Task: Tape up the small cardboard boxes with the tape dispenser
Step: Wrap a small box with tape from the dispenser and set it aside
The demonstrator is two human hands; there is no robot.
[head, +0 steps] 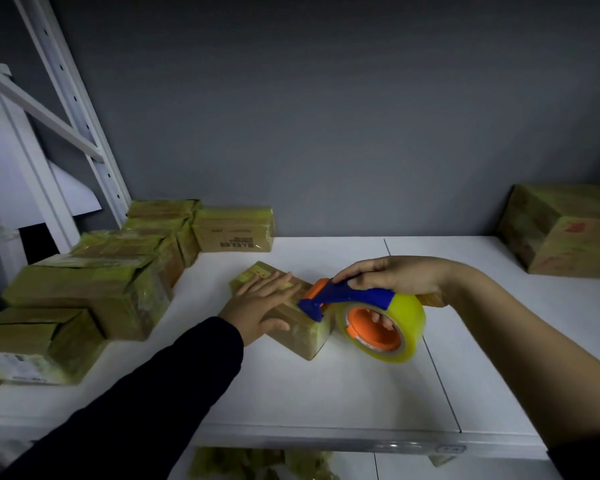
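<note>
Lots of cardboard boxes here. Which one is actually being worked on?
The lone small box mid-table: the left hand lies flat on it and the tape dispenser in the right hand meets its edge. The stacked boxes sit untouched.

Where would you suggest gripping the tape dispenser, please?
Grip the tape dispenser by its blue handle, from above, as the right hand does: the handle arches over the yellow tape roll, so fingers can hook into the orange core. Keep off the cutter end, which sits against the small box.
</note>
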